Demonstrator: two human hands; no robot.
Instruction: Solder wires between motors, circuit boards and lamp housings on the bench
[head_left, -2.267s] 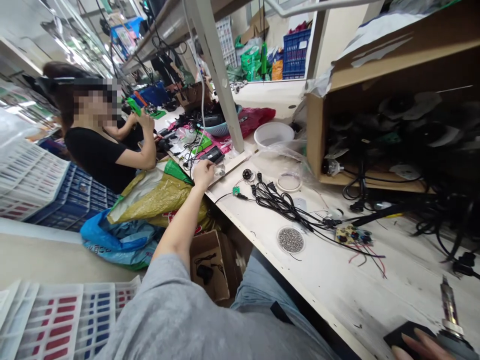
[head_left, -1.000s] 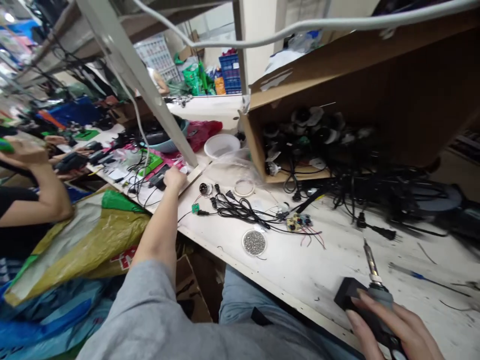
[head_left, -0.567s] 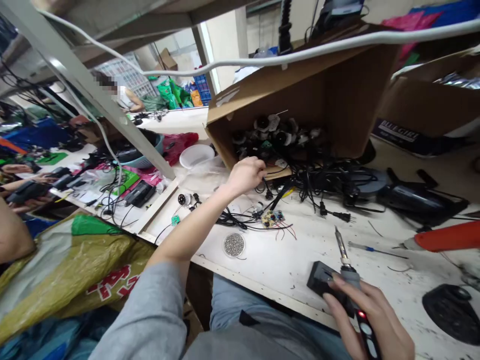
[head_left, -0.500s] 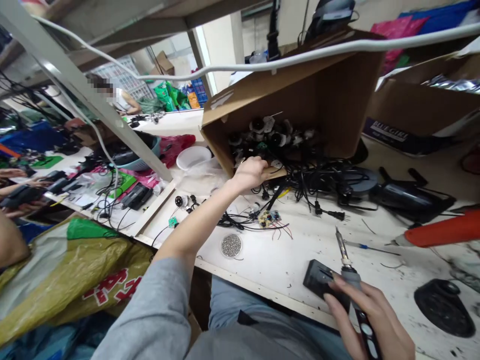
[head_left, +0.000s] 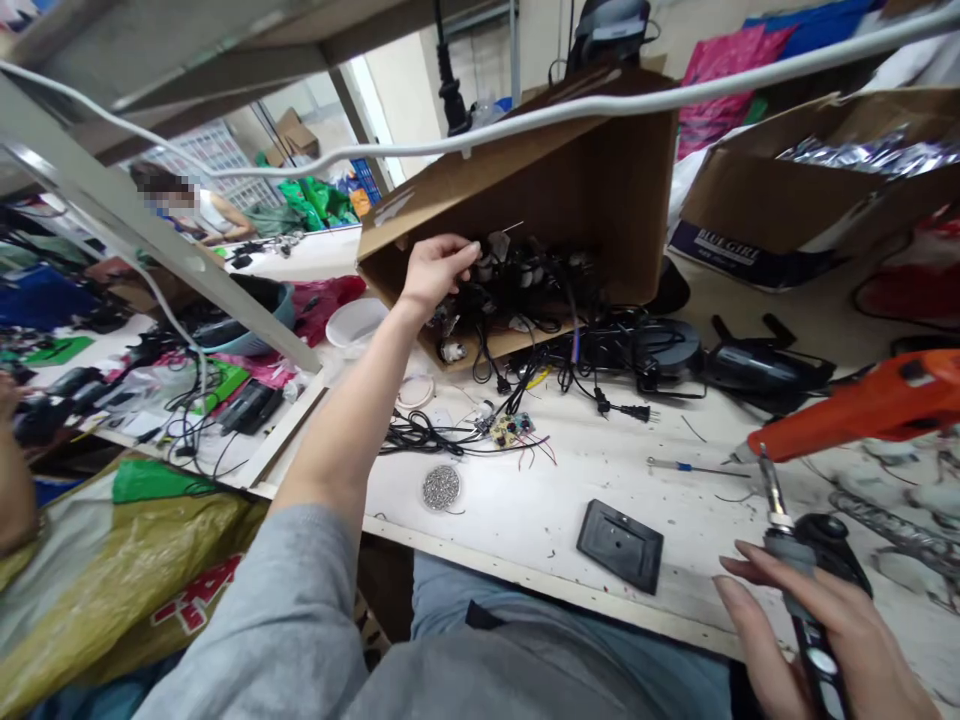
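Note:
My left hand (head_left: 441,268) reaches into the tilted cardboard box (head_left: 630,200), at the left of a heap of dark parts with black cords (head_left: 525,280). Its thumb and fingers are pinched together; what is between them I cannot make out. In my right hand (head_left: 840,640) is a soldering iron (head_left: 796,560), its bare tip pointing up and away from me. A black rectangular plate (head_left: 621,545) lies on the white bench left of that hand. Nearer the middle are a small dish of metal bits (head_left: 441,487) and a circuit board with thin wires (head_left: 510,430).
An orange power tool (head_left: 862,405) lies at the right, by a thin screwdriver (head_left: 697,467). Behind it stands a second carton (head_left: 780,200). A white cable (head_left: 555,128) hangs across the top. At the far left, another person's arm (head_left: 15,480) shows.
My left hand has lifted off the box's front edge and gone further in. My right hand has carried the soldering iron rightward, uncovering the black plate. The view has turned rightward.

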